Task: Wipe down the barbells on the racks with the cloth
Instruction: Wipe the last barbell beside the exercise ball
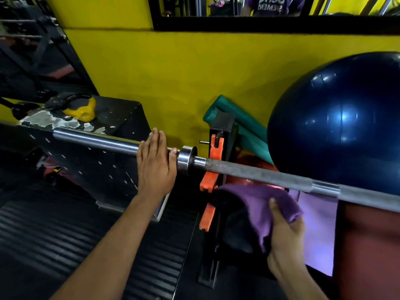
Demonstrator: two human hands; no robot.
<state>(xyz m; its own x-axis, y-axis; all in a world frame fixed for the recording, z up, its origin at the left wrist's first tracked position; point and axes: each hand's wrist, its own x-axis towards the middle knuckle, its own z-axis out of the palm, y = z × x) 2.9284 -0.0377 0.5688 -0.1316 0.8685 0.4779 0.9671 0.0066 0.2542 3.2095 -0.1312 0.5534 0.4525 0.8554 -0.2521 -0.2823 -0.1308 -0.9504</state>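
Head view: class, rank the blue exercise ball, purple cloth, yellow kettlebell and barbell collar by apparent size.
1. Blue exercise ball, partly cropped.
2. Purple cloth, though it is nearer the camera.
3. Yellow kettlebell.
4. Barbell collar.

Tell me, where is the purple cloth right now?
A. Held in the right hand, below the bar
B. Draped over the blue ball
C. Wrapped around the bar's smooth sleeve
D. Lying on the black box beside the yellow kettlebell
A: the right hand grips the purple cloth just under the barbell, not yet on it, while the left hand rests flat on the smooth sleeve.
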